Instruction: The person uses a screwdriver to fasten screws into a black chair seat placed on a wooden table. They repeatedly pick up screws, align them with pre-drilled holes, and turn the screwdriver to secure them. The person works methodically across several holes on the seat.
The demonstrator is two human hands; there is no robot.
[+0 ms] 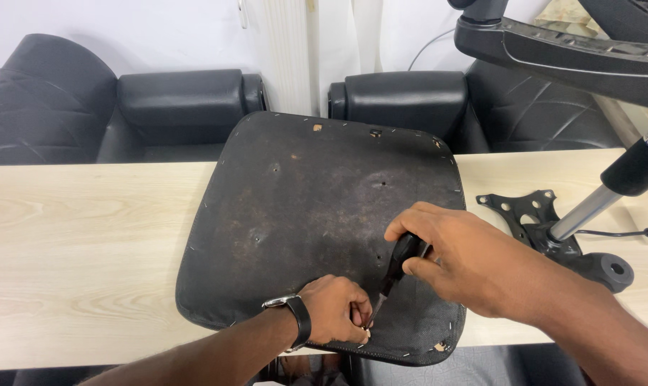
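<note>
Seat pad: an upturned chair seat pad (302, 214), dark and worn, lies underside up on the pale wooden table (88, 243); its near edge hangs slightly over the table's front; staples dot its border, and small holes show across the board

Screwdriver: a black-handled screwdriver (394, 275) slants down and to the left over the pad's near edge; its tip meets the fabric just beside the left fingertips

Left hand: the left hand (336, 309) rests on the pad's near edge, fingers curled tight and pinching at the fabric by the tool's tip; a watch (293, 317) with a dark strap sits on the wrist

Right hand: the right hand (449, 257) is closed around the screwdriver's handle, above and to the right of the left hand, over the pad's near right part

Where the hands meet: both hands work one spot, close together, at the front border of the pad

Chair base: the metal seat plate (527, 211) with its gas column (585, 211) lies on the table right of the pad, apart from it

Behind: black leather armchairs (181, 107) stand beyond the table
</note>
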